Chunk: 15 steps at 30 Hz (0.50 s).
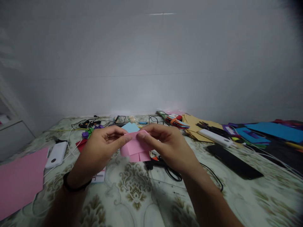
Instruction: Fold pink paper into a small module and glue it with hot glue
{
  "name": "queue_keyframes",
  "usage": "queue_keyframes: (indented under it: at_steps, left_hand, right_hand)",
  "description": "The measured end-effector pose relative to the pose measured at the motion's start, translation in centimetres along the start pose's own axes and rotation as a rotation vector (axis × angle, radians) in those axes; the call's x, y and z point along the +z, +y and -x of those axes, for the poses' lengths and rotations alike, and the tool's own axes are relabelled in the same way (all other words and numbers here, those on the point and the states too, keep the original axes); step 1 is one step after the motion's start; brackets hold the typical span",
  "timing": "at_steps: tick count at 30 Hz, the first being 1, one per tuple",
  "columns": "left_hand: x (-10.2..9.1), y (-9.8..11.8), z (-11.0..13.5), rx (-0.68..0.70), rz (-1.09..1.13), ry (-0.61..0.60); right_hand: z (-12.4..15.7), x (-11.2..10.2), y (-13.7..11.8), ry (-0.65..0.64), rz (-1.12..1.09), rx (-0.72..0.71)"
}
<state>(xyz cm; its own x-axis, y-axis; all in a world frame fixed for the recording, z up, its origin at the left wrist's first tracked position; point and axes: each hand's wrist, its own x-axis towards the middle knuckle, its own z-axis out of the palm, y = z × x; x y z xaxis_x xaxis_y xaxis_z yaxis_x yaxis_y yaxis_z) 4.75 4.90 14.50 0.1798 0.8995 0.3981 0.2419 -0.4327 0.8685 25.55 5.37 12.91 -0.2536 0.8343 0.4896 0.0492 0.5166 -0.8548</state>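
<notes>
Both hands hold a folded pink paper (136, 146) up over the table, near the middle of the view. My left hand (104, 143) pinches its left upper edge between thumb and fingers, a dark band round the wrist. On the other side, my right hand (165, 142) grips the upper right, the thumb lying on the near face. Creases and a short slit show along the paper's lower part. Light blue paper (131, 127) shows just behind it. Below my right hand lie black-handled scissors (158, 162), partly covered by the hand.
A large pink sheet (21, 179) and a white power bank (56, 154) lie at the left. To the right are a black flat object (234, 162), another white power bank (214, 137), yellow envelopes (189, 121) and blue sheets (276, 130). Cables cross the patterned tablecloth (136, 192).
</notes>
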Motion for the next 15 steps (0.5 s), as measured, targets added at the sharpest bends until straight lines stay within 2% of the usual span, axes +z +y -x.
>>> queue_keyframes:
  at_steps: [4, 7, 8, 9, 11, 15]
  left_hand:
    - [0.2, -0.6, 0.7, -0.078, 0.058, -0.031]
    - [0.3, -2.3, 2.8, -0.139, 0.164, -0.06]
    - [0.3, -3.1, 3.8, -0.15, 0.206, -0.095]
    - [0.2, -4.0, 5.0, -0.143, 0.231, -0.179]
    - [0.3, -5.7, 7.4, -0.149, 0.166, -0.295]
    - [1.1, -8.5, 11.2, -0.167, -0.026, -0.266]
  right_hand:
    - [0.8, -0.1, 0.3, -0.012, -0.064, 0.082]
    - [2.8, -0.1, 1.8, -0.066, -0.113, 0.235]
    - [3.7, 0.1, 2.5, -0.064, -0.148, 0.294]
    - [4.8, 0.3, 3.3, -0.041, -0.178, 0.354]
    - [7.1, 1.0, 5.0, 0.046, -0.252, 0.451]
    - [10.7, 3.1, 7.1, 0.135, -0.462, 0.622]
